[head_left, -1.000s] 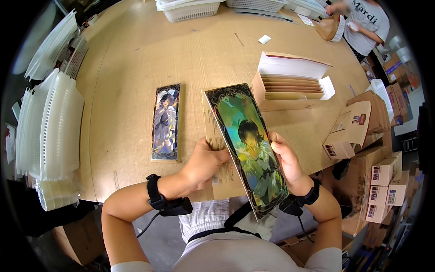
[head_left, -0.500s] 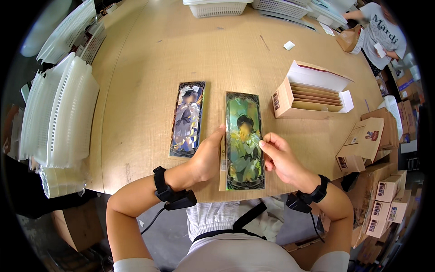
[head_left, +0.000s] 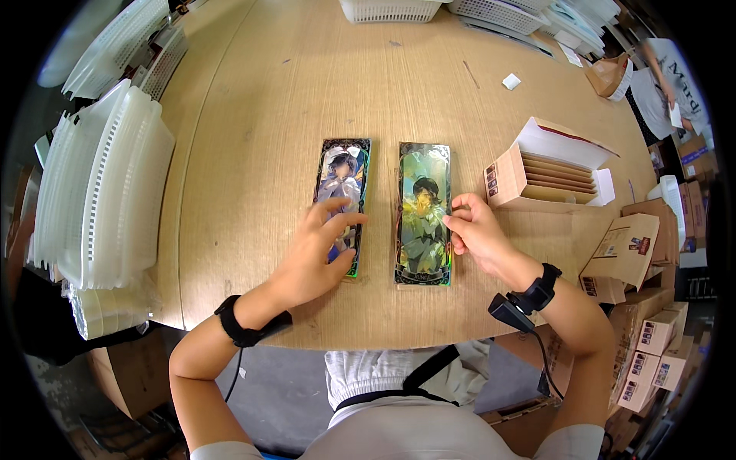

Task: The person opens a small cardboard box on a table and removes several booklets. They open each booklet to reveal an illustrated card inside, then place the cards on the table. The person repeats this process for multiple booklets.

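Two long, narrow picture cards lie flat and side by side on the wooden table (head_left: 253, 153), close but not touching. Both are glossy with dark ornate borders; the left card (head_left: 343, 201) shows a dark-haired figure in blue and white tones, and the right card (head_left: 423, 215) has a green and yellow shimmering surface.

The left hand (head_left: 318, 249) rests open on the lower half of the left card, fingers spread, and covers that part of the picture. The right hand (head_left: 474, 230) touches the right edge of the right card with loosely curled fingertips; it is not clamped on anything. Each wrist wears a black band, and a cable hangs from it.

Just right of the cards stands an open cardboard box (head_left: 548, 172) with brown flat pieces stacked inside. More small cartons (head_left: 652, 337) are at the right rim, partly cut off. White perforated plastic trays (head_left: 100, 184) are stacked at the left. In the far right corner another person (head_left: 667, 77) is only partly visible.
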Motion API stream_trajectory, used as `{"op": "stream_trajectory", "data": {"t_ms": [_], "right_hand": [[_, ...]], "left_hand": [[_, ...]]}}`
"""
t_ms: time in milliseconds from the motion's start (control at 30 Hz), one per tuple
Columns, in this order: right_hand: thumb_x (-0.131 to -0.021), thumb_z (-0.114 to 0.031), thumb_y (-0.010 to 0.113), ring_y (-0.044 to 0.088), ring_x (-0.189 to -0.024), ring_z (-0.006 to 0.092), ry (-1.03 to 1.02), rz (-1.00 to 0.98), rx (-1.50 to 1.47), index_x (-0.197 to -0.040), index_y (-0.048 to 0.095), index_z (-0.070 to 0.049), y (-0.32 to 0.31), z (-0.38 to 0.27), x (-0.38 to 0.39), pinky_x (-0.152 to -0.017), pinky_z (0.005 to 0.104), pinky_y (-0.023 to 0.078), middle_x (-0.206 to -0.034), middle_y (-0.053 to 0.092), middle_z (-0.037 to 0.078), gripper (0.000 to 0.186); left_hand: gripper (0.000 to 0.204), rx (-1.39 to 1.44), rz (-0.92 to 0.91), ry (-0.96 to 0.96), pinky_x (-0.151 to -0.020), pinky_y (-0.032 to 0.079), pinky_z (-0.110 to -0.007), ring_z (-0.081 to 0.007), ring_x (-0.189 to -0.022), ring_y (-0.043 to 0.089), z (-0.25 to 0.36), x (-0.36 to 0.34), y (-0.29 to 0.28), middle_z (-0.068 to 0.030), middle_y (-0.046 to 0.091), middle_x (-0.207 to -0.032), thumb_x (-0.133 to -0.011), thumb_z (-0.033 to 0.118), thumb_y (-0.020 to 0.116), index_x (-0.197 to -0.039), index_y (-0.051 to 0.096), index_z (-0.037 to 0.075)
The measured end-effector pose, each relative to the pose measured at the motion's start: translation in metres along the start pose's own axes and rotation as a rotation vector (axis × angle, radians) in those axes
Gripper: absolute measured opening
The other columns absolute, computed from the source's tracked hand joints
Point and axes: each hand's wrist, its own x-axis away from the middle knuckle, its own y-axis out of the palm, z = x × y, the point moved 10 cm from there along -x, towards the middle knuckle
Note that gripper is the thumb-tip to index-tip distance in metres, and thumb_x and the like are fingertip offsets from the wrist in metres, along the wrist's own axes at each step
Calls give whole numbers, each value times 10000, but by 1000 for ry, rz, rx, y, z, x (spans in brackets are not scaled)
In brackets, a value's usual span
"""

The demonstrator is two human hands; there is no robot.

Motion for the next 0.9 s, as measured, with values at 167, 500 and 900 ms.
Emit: {"op": "stream_trajectory", "data": {"t_ms": [167, 500, 900], "right_hand": [[-855, 13, 574, 513, -527, 122, -60, 5, 82, -1179, 357, -25, 6, -5, -1, -422, 271, 413, -839, 523, 90, 392], [-808, -7, 621, 583, -636, 178, -314, 66, 511, -1272, 342, -48, 15, -38, 8, -495, 277, 520, -1012, 463, 142, 543], [-769, -81, 676, 546, -857, 250, -514, 73, 794, -1300, 343, -97, 27, -48, 17, -695, 361, 460, -1009, 461, 162, 627]], "left_hand": [[705, -407, -93, 44, -1019, 318, -518, -449, -1276, 285, -12, 2, 3, -194, 301, -1414, -636, 220, 774, -1288, 511, 191], [763, -516, -117, 26, -992, 357, -514, -442, -1243, 327, -6, 0, 13, -209, 295, -1414, -609, 313, 797, -1304, 500, 213], [849, -486, -114, -32, -967, 382, -523, -420, -1232, 348, 0, 8, 13, -207, 286, -1426, -557, 377, 818, -1323, 477, 246]]}}
